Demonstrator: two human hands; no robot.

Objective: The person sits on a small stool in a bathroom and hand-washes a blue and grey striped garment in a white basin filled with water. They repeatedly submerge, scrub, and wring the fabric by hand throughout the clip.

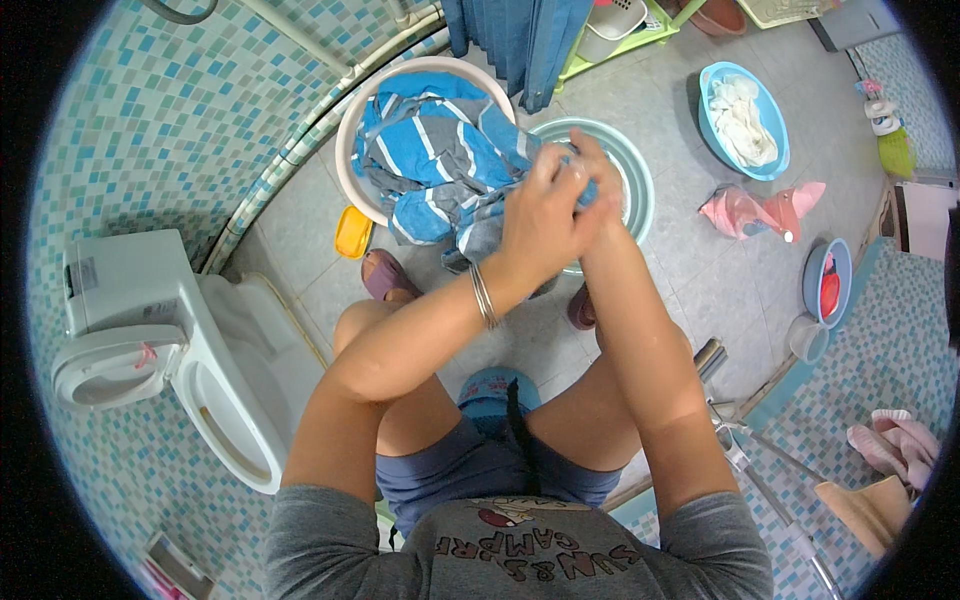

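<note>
A large blue, grey and white striped cloth (430, 145) lies heaped in a pale pink basin (345, 165) and spills over its near right rim; whether it is a garment or bedding I cannot tell. Part of it runs to my two hands, which are together over a pale green basin (640, 170). My left hand (543, 210), below silver bangles (482, 295) on the wrist, is closed on a bunch of the cloth. Pressed close against it, my right hand (600, 195) grips the same bunch, its fingers slightly blurred. My hands and forearms hide much of the green basin's inside.
A yellow dish (353, 232) sits beside the pink basin. To the right are a blue basin (715, 125) with white cloth, a pink crumpled item (745, 212) and a smaller blue tub (812, 280). A toilet (235, 430) stands left; a blue curtain (520, 45) hangs behind.
</note>
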